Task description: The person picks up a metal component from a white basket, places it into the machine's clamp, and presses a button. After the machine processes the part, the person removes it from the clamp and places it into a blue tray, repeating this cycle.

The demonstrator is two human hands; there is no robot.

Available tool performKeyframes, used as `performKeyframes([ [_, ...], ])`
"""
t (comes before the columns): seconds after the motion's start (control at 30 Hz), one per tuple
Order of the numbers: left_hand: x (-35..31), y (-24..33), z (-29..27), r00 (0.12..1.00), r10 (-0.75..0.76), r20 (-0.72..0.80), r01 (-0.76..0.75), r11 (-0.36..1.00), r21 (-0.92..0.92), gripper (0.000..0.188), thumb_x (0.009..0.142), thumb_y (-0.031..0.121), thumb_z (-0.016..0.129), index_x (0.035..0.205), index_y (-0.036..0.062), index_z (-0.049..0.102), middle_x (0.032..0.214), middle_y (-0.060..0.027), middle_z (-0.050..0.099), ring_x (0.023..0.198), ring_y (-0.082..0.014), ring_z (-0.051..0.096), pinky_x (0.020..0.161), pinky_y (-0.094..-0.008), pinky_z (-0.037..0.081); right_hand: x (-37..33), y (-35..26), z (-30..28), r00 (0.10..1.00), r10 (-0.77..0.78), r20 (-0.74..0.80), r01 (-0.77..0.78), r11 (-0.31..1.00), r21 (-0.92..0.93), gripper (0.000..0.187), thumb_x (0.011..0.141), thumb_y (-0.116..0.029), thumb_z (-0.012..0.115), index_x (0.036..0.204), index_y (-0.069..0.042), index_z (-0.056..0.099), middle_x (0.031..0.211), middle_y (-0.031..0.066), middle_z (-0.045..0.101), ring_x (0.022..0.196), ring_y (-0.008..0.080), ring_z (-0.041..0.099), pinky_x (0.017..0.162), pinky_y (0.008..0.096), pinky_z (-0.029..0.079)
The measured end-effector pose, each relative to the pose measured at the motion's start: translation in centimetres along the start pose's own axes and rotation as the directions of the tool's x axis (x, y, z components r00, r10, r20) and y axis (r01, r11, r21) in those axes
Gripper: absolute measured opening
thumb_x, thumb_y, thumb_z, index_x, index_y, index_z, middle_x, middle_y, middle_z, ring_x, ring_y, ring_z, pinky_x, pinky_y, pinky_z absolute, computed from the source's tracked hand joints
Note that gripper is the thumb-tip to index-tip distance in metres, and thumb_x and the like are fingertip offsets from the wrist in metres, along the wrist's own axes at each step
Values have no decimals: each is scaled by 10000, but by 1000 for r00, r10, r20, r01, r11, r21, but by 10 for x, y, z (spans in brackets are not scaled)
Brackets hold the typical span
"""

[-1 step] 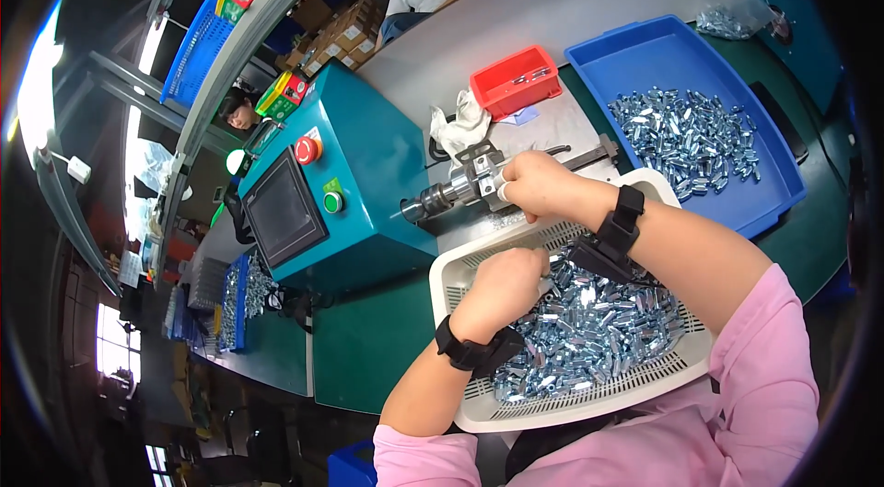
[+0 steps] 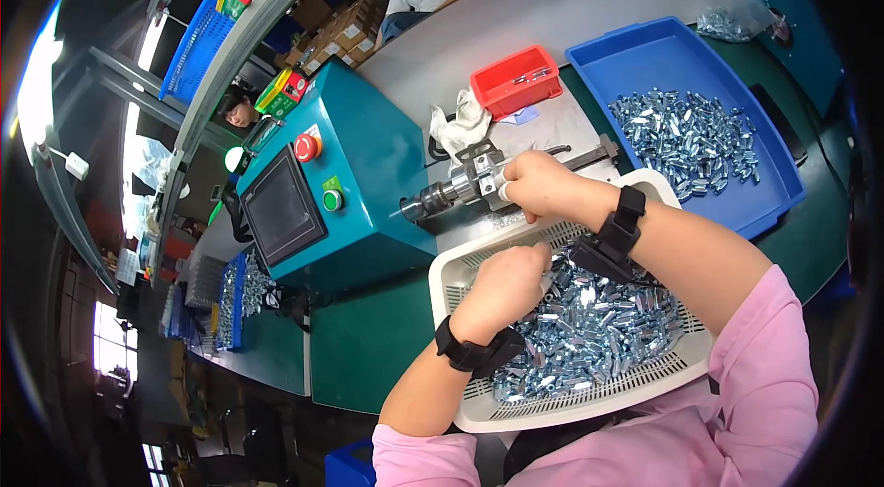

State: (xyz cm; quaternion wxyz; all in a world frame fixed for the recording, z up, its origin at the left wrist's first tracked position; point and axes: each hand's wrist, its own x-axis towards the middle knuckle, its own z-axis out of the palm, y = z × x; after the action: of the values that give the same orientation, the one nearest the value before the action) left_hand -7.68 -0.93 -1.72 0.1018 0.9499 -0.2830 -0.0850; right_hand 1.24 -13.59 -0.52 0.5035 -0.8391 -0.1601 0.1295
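My left hand is curled closed over the left part of a cream slatted basket. Shiny metal hex sleeves fill that basket; whatever the fingers hold is hidden. Beyond it, my right hand is closed beside the metal clamping fixture. Its thumb and fingers are pressed together, and I cannot make out what lies between them. The fixture stands in line with a round chuck on a teal machine. Both wrists wear black straps.
A blue tray of similar sleeves lies at the right, near a red bin with a few pieces. A white cloth rests behind the fixture. The machine carries a screen, a red button and a green one. Two people sit beyond.
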Motion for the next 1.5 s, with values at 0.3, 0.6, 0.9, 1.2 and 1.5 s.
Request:
performKeyframes([
  [0.3,3,10,-3,999,44,-5,-44,988,-149,158,719,108,631,826,21,556,710,-145,594,734,-331,593,657,-414,459,-1,3,2,1000,13,0,-13,991,130,156,719,-62,486,612,35,547,527,145,568,470,217,620,496,355,491],
  [0.6,-1,4,-17,990,40,-132,-76,958,-277,114,730,47,601,822,13,544,775,-153,597,687,-295,599,639,-373,477,-2,0,2,998,-54,-36,58,993,105,175,725,-77,492,609,35,561,529,151,574,467,218,621,497,354,496],
  [0.9,-60,-92,-89,423,-441,-792,208,898,-389,205,752,35,569,953,6,597,769,-143,600,631,-240,588,590,-310,468,1,5,-1,999,-15,-52,16,1000,19,196,755,-116,522,677,48,596,548,146,586,445,215,606,478,341,491],
  [1.2,-60,-125,-80,368,-229,-901,255,957,-139,282,796,25,521,1066,3,599,719,-62,556,568,-91,480,551,-244,411,4,-1,-16,991,103,-89,-101,995,23,247,796,-163,554,736,73,596,560,133,587,437,193,590,405,312,442],
  [1.5,-54,-139,-68,204,-249,-947,75,968,-238,272,799,46,528,1060,48,604,725,-47,553,548,-95,472,534,-249,416,38,-34,-20,985,175,-6,-163,905,-393,253,725,-207,563,687,39,611,625,142,603,508,240,622,484,333,474],
])
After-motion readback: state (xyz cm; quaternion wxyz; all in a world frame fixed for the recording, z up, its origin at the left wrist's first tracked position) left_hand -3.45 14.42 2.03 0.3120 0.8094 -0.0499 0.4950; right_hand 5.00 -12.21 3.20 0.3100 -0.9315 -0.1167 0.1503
